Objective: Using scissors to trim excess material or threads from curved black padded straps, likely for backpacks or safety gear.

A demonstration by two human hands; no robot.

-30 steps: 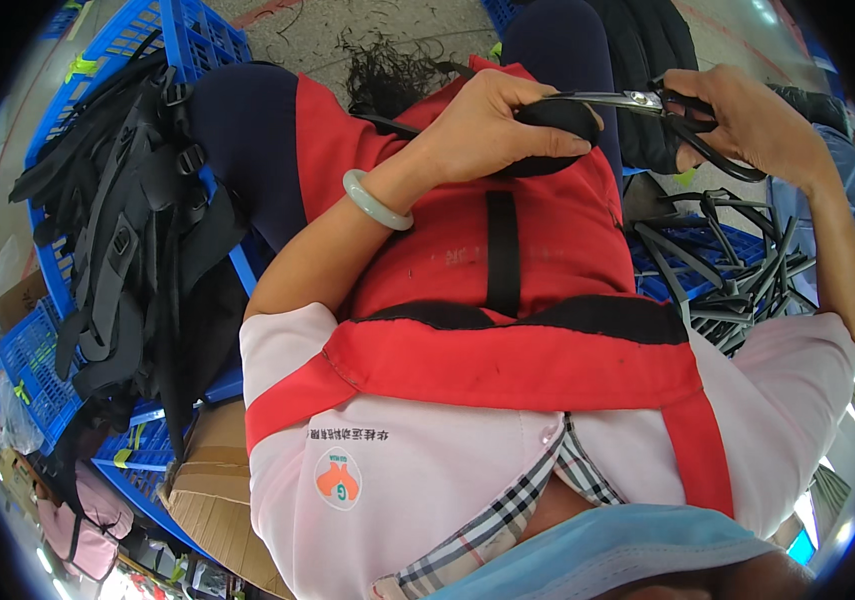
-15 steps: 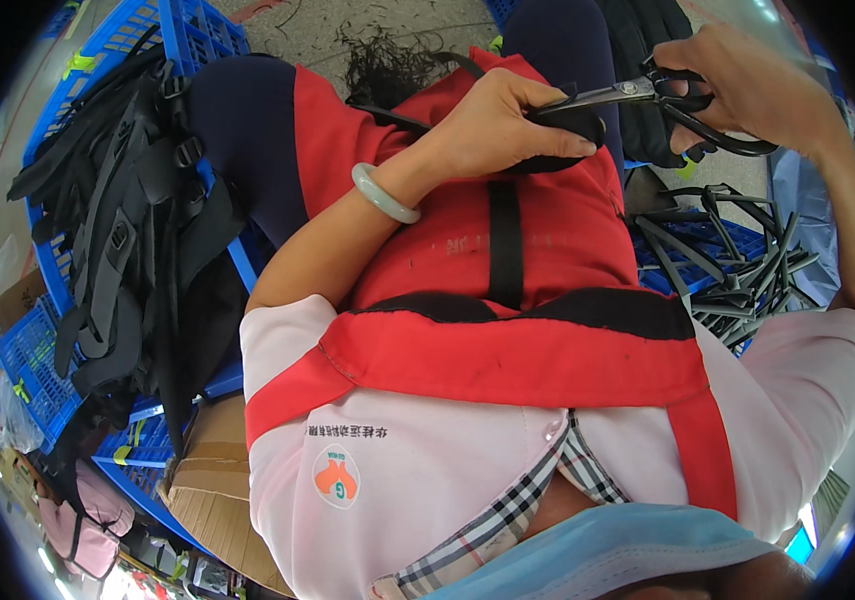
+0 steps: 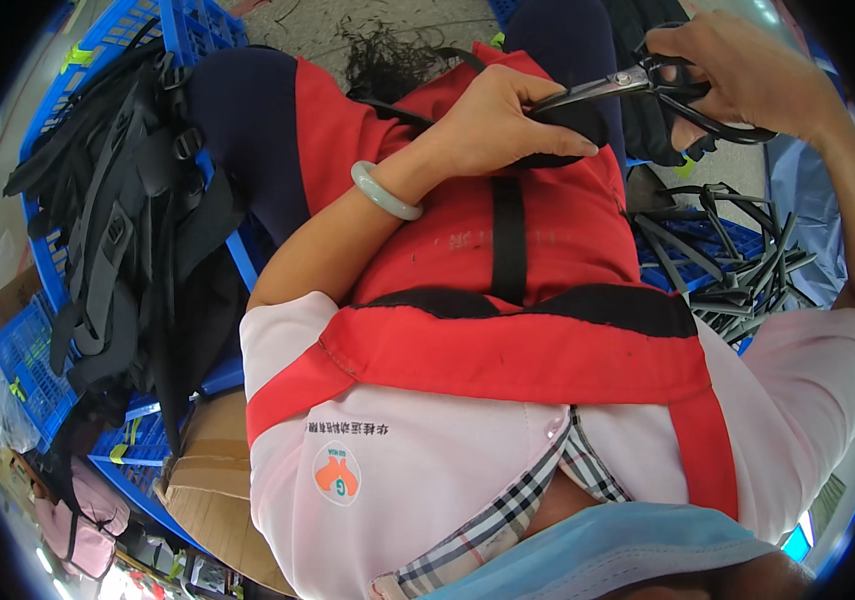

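Note:
Above my lap, my left hand (image 3: pixel 497 120) is closed around a black strap piece (image 3: pixel 575 128), thumb and fingers pinching it. My right hand (image 3: pixel 747 75) grips the black handles of a pair of scissors (image 3: pixel 617 85). The metal blades point left and reach the strap piece beside my left fingertips; whether they have cut into it cannot be made out. A red apron (image 3: pixel 557 225) with a black band down its middle covers my lap beneath both hands. Part of the strap piece is hidden behind my left hand.
Left of me a blue plastic crate (image 3: pixel 42 225) is heaped with black straps and buckles (image 3: pixel 137 200). Grey and black strips (image 3: pixel 747 265) lie in a blue basket at right. Dark thread scraps (image 3: pixel 387 60) litter the floor ahead. A cardboard box (image 3: pixel 212 450) stands at lower left.
My right hand has shifted slightly up and left, and the scissor blades look more closed together. My left hand stays nearly in place on the black strap piece.

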